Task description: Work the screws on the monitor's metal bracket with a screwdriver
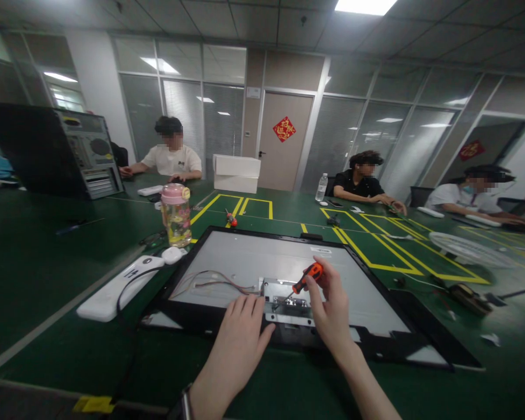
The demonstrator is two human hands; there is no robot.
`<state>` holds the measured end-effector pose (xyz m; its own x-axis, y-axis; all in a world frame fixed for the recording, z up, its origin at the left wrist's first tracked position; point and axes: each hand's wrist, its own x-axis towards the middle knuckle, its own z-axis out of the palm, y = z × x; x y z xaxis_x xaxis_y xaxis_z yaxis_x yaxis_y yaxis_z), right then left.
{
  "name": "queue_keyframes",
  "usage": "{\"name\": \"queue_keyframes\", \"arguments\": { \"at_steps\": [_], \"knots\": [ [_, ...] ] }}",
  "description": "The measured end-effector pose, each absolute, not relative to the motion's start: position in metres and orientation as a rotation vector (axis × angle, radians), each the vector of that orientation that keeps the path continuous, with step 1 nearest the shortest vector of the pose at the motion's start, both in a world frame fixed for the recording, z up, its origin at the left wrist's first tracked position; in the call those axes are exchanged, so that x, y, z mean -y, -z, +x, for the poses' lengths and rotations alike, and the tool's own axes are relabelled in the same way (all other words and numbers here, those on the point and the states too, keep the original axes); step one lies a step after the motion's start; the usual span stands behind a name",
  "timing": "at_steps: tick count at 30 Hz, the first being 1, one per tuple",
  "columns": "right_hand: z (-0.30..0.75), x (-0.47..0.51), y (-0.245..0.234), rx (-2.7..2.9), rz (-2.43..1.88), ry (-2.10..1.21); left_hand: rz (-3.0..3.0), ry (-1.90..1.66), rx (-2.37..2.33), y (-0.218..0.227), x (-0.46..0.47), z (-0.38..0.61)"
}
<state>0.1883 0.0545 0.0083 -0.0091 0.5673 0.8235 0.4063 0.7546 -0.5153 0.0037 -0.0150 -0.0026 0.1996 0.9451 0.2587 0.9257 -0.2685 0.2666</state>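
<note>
**Screwdriver slants over a metal plate on a flat panel**

The panel lies on the green tabletop, a broad rectangle of smooth, matte grey sheet inside a thin black frame. Near its closest edge sits the shiny silvery plate, angular and dotted with holes. Thin, loosely curved wires trail leftward from it. The right hand has thumb and fingers clamped on the screwdriver's fluted orange-and-black handle; the slim metal shaft points down at the plate's left part, though whether the tip touches is too small to tell. The left hand rests palm down across the panel's near border, fingers nearly together, thumb apart. Left of the panel lies a rounded, glossy white plastic block, near a clear, pink-lidded bottle.
</note>
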Motion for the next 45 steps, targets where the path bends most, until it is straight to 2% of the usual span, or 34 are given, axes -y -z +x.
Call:
{"name": "queue_keyframes", "arguments": {
  "at_steps": [13, 23, 30, 36, 45],
  "knots": [
    [0.188, -0.054, -0.009, 1.612, -0.816, -0.217, 2.387, -0.553, -1.880, -0.003, 0.018, 0.006],
    [0.184, -0.057, -0.025, 1.624, -0.666, -0.653, 2.385, -0.584, -1.891, 0.000, 0.017, 0.007],
    [0.180, -0.061, -0.039, 1.725, -0.743, -0.372, 2.386, -0.603, -1.885, 0.002, 0.016, 0.005],
    [0.175, -0.062, -0.057, 1.740, -0.693, -0.423, 2.388, -0.621, -1.877, 0.004, 0.014, 0.003],
    [0.185, -0.075, -0.038, 1.576, -0.545, -0.976, 2.377, -0.607, -1.890, 0.007, 0.012, 0.002]
  ]
}}
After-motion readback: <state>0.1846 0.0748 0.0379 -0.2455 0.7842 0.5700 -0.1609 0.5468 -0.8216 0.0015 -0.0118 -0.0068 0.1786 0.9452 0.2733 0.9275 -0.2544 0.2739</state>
